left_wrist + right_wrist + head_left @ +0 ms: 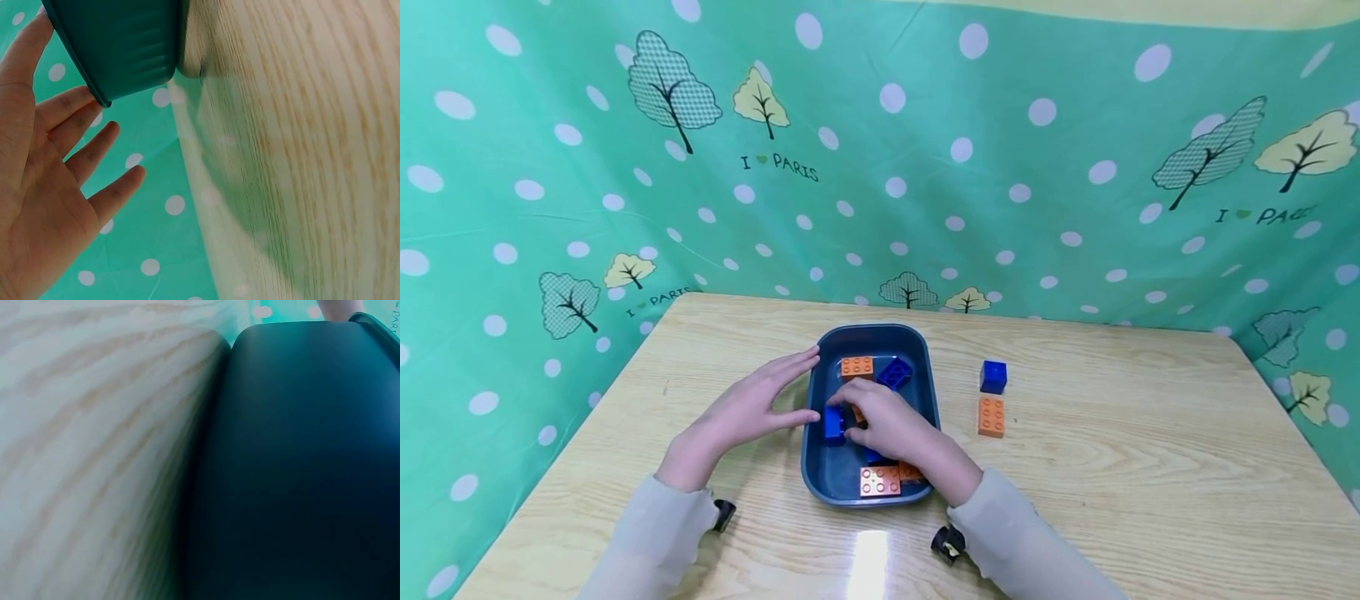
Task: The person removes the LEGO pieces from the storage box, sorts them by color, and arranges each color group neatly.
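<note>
My left hand point(748, 408) spreads along the left side of a dark blue plastic tub point(808, 467), its thumb and fingertips at the rim. From the left wrist view, that hand's fingers point(94, 153) are straight, with some at the edge of the tub. My right hand point(887, 417) reaches inside, fingers curved and thumb and fingertip at a blue building brick point(833, 426) by the left wall. Behind the fingers, an orange brick is partly covered. The right wrist view shows the tub's outer wall point(306, 456), hiding that hand.
Also in the tub lie an orange brick point(857, 367), a blue brick point(895, 373) and a nearer orange brick point(880, 481). On the wooden table point(1112, 467), right of the tub, are a blue brick point(993, 377) and an orange brick point(991, 417). Green dotted cloth point(925, 225) hangs behind.
</note>
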A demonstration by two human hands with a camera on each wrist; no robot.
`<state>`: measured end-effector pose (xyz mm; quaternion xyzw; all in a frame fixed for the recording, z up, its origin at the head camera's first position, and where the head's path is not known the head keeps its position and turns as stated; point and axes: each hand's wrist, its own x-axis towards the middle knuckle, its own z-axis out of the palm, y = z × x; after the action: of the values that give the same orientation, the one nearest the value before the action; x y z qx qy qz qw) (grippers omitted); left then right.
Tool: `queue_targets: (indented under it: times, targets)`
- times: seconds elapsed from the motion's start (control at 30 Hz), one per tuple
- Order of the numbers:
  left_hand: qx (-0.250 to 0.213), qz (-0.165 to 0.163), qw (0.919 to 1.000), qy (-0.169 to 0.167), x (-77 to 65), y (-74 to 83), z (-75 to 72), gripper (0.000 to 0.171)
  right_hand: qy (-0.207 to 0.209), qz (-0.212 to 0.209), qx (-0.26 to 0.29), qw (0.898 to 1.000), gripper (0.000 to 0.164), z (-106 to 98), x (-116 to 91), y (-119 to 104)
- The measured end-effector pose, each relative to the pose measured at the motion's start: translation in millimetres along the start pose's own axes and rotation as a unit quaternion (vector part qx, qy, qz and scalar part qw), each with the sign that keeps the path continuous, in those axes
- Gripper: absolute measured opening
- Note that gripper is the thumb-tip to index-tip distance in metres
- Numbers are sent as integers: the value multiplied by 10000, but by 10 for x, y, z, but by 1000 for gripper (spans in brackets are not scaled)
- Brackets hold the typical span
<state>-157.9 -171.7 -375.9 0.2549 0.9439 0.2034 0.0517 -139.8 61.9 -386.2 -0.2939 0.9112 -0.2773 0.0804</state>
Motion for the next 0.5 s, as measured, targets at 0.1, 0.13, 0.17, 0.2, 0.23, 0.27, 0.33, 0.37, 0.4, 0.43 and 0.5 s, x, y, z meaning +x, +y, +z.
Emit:
queue_targets:
  times: [0.1, 0.13, 0.17, 0.2, 0.23, 0.27, 0.33, 0.37, 0.4, 0.43, 0.5]
  targets:
    - [-7, 7, 10000, -14, 9, 17, -9, 83, -93, 73, -52, 9999, 40, -4, -4, -5]
    - [-4, 13, 10000, -16, 12, 22, -12, 83, -105, 93, -54, 9999, 39, -5, -4, -6]
    - [3, 17, 10000, -21, 14, 25, -15, 83, -117, 107, -70, 9999, 37, -7, -4, -8]
    - [8, 26, 10000, -26, 16, 27, -19, 83, -123, 110, -87, 9998, 36, -10, -4, -10]
    - [13, 41, 10000, -23, 17, 27, -22, 83, -121, 100, -99, 9998, 34, -15, -5, -15]
    - [18, 58, 10000, -18, 18, 27, -25, 84, -116, 84, -118, 9998, 32, -17, -5, -17]
    - [35, 87, 10000, -3, 15, 22, -27, 84, -111, 30, -174, 9998, 29, -14, -3, -16]
    - [40, 99, 9999, 3, 12, 20, -25, 84, -112, 5, -207, 9997, 29, -12, -5, -17]
    - [39, 106, 9999, 12, 8, 18, -22, 84, -109, -17, -239, 9997, 29, -8, -6, -17]
    - [40, 108, 9999, 19, 2, 15, -18, 84, -109, -43, -267, 9996, 29, -3, -9, -17]
    - [38, 98, 9999, 9, -15, 8, -4, 84, -131, -97, -316, 9994, 30, 14, -20, -19]
